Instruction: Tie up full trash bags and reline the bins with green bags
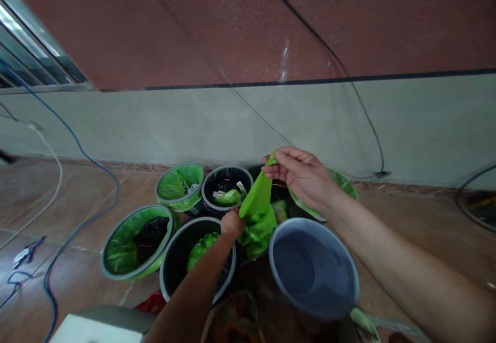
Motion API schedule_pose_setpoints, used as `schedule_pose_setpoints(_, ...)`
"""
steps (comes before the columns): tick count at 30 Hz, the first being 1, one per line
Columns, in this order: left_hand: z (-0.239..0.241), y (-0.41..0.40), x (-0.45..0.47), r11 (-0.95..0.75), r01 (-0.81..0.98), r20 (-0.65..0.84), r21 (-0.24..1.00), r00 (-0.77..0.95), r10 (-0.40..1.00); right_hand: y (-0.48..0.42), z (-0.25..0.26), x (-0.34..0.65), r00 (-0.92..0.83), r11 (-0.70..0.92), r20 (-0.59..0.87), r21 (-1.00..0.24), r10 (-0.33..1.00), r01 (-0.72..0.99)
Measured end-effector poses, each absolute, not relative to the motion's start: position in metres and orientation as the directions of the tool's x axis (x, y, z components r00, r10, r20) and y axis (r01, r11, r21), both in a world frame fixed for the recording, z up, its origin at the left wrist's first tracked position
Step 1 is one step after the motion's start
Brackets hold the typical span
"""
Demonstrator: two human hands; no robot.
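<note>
Fingers (284, 165) of right hand (306, 177) pinch green bag (258, 211) top; left hand (231, 224) closed on its lower part, above liner-fitted bins (135, 242) on floor (77, 208), beside empty grey bin (313, 268).

The empty bin (313, 268) stands on the floor (406, 229). Left of it stand four bins with bags in them. Just behind it, both hands hold a bag (258, 214). Cables (70, 177) lie far left.
</note>
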State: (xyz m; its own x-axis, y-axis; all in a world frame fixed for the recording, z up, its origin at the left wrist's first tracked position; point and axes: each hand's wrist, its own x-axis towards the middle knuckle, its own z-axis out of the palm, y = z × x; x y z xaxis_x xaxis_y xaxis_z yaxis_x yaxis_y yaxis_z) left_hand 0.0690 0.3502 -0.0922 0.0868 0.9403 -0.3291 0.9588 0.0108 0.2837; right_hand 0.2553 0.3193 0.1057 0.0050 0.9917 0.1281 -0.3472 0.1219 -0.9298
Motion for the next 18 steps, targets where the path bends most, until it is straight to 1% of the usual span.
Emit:
schedule_pose_setpoints(3, -0.100, 0.346, 0.071, -0.058, 0.982, -0.362, 0.177, 0.120, 0.924, 0.310, 0.108, 0.283, 0.121, 0.153, 0.120, -0.936, 0.985, -0.316)
schedule_pose_setpoints(6, -0.106, 0.344, 0.078, -0.132, 0.988, -0.384, 0.077, 0.151, 0.911, 0.305, 0.107, 0.319, 0.341, 0.234, 0.114, -0.912, 0.933, -0.336)
schedule_pose_setpoints(8, -0.108, 0.343, 0.083, -0.150, 0.988, -0.386, 0.026, 0.149, 0.910, 0.300, 0.111, 0.349, 0.531, 0.337, 0.114, -0.876, 0.840, -0.346)
schedule_pose_setpoints(10, -0.109, 0.340, 0.089, -0.152, 0.988, -0.389, -0.006, 0.138, 0.911, 0.293, 0.116, 0.379, 0.687, 0.414, 0.111, -0.862, 0.718, -0.293)
schedule_pose_setpoints(11, -0.108, 0.338, 0.093, -0.147, 0.989, -0.387, -0.014, 0.130, 0.913, 0.288, 0.117, 0.393, 0.734, 0.397, 0.089, -0.881, 0.673, -0.257)
schedule_pose_setpoints(12, -0.107, 0.335, 0.097, -0.135, 0.991, -0.384, -0.012, 0.120, 0.916, 0.283, 0.117, 0.405, 0.754, 0.345, 0.054, -0.909, 0.655, -0.235)
schedule_pose_setpoints(13, -0.106, 0.332, 0.101, -0.118, 0.993, -0.373, 0.007, 0.112, 0.921, 0.278, 0.114, 0.414, 0.761, 0.276, 0.009, -0.934, 0.649, -0.225)
schedule_pose_setpoints(14, -0.105, 0.329, 0.107, -0.105, 0.993, -0.351, 0.050, 0.116, 0.929, 0.272, 0.110, 0.422, 0.761, 0.201, -0.045, -0.953, 0.648, -0.228)
schedule_pose_setpoints(15, -0.104, 0.326, 0.113, -0.096, 0.987, -0.321, 0.125, 0.132, 0.938, 0.266, 0.103, 0.428, 0.760, 0.136, -0.098, -0.961, 0.643, -0.239)
schedule_pose_setpoints(16, -0.105, 0.324, 0.120, -0.097, 0.967, -0.283, 0.234, 0.164, 0.945, 0.260, 0.095, 0.433, 0.765, 0.094, -0.139, -0.963, 0.629, -0.252)
schedule_pose_setpoints(18, -0.108, 0.324, 0.135, -0.088, 0.857, -0.232, 0.507, 0.234, 0.944, 0.248, 0.078, 0.443, 0.789, 0.052, -0.190, -0.961, 0.585, -0.271)
